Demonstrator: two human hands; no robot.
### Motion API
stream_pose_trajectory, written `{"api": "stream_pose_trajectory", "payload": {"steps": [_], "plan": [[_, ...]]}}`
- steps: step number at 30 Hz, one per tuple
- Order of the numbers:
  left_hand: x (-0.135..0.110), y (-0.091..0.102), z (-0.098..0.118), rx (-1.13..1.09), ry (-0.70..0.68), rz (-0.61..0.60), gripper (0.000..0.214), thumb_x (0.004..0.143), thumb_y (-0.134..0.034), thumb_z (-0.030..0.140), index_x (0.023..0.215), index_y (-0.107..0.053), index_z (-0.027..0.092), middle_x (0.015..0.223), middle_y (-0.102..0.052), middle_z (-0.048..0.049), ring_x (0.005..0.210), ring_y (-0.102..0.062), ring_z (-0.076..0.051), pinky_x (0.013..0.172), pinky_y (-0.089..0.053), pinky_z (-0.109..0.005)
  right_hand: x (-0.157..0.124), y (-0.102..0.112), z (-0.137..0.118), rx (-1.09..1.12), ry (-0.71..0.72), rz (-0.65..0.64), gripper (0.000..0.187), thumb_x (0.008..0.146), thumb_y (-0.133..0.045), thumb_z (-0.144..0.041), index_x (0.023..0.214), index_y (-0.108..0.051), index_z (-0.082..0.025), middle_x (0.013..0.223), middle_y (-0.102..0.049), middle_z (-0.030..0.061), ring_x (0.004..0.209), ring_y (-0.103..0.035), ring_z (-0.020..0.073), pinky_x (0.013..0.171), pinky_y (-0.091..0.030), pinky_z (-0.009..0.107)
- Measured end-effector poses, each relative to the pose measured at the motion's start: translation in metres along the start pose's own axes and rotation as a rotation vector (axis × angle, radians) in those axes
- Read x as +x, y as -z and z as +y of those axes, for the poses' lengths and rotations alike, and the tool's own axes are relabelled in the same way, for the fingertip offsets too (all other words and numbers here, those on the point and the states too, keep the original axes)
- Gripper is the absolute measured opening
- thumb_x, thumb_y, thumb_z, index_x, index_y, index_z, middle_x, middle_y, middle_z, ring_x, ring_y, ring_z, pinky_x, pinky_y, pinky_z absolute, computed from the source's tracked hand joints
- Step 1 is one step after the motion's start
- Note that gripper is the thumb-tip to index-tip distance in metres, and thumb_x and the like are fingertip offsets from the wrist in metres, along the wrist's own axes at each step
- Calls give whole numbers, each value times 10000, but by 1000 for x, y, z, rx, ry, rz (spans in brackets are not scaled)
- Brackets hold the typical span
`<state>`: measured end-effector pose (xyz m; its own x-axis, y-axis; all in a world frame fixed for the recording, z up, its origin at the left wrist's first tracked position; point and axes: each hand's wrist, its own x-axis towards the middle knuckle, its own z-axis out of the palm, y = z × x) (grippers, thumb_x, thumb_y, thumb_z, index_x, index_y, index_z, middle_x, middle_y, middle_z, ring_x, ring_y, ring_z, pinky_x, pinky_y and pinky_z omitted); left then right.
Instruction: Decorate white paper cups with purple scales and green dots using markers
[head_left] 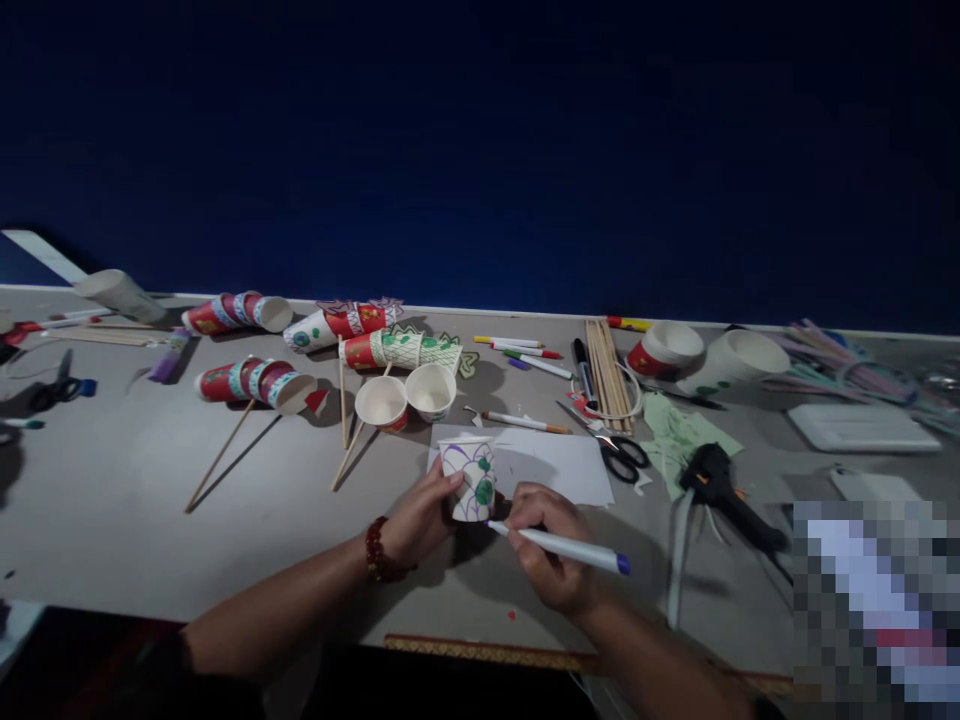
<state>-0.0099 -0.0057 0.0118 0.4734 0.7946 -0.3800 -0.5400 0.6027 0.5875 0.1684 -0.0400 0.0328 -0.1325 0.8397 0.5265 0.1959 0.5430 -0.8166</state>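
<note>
My left hand [416,515], with a beaded bracelet on its wrist, is closed around a white paper cup [469,480]. Green blots and purple curved lines cover the cup's side, and it is held nearly upright. My right hand [551,545] grips a white marker [577,549] with a purple end. The marker's tip is at the lower edge of the cup; whether it touches cannot be made out. Behind the cup lies a sheet of white paper [555,465]. Two paper cups, a left one [381,403] and a right one [431,391], stand just beyond my left hand.
Red cup figures [251,385] on sticks lie to the left. Scissors [619,455], a bundle of wooden sticks [609,375] and a black glue gun [731,495] are on the right. Several markers [517,345] lie behind. A dark blue panel [480,150] rises past the table's back edge.
</note>
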Motion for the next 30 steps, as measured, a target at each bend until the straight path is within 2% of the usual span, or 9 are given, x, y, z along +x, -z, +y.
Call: {"api": "stream_pose_trajectory", "payload": {"steps": [5, 8, 12, 17, 22, 30], "plan": [[4, 4, -2, -44, 4, -59, 458, 815, -823, 453, 1149, -686, 170, 1054, -760, -109, 961, -719, -261, 832, -531, -351, -3, 1, 4, 16, -4, 48, 145, 831, -553, -113, 805, -552, -255, 649, -583, -20, 580, -526, 167, 562, -417, 293], [6, 5, -4, -65, -9, -56, 408, 829, -813, 431, 1116, -698, 165, 1052, -767, -102, 912, -719, -234, 823, -532, -335, -5, 2, 8, 7, -3, 112, 139, 854, -551, -117, 840, -575, -253, 671, -583, -11, 608, -547, 177, 573, -436, 303], [3, 3, -3, -24, -38, -45, 478, 777, -861, 419, 1157, -689, 186, 1111, -754, -99, 926, -711, -240, 776, -522, -324, -4, 1, 7, 9, 3, 130, 140, 867, -556, -117, 858, -588, -253, 663, -585, -12, 604, -558, 180, 569, -451, 306], [1, 2, -5, 29, -93, -25, 628, 718, -905, 405, 1254, -673, 174, 1012, -756, -89, 886, -695, -236, 757, -505, -316, 2, -2, -1, -3, 60, 102, 163, 848, -572, -106, 878, -605, -262, 664, -624, -13, 580, -570, 176, 553, -478, 300], [4, 5, -7, -11, -76, -17, 586, 762, -874, 414, 1267, -668, 202, 1004, -741, -63, 846, -674, -205, 758, -497, -308, 6, -3, -5, -18, 85, 84, 183, 854, -570, -104, 921, -619, -267, 674, -643, -11, 589, -583, 184, 560, -494, 309], [2, 2, -6, 21, -73, 7, 608, 727, -895, 443, 1250, -677, 223, 1017, -724, -56, 868, -656, -200, 763, -497, -300, 6, -3, -3, -84, 53, 83, 159, 884, -555, -119, 932, -613, -260, 701, -642, 1, 631, -602, 196, 585, -504, 330]]}}
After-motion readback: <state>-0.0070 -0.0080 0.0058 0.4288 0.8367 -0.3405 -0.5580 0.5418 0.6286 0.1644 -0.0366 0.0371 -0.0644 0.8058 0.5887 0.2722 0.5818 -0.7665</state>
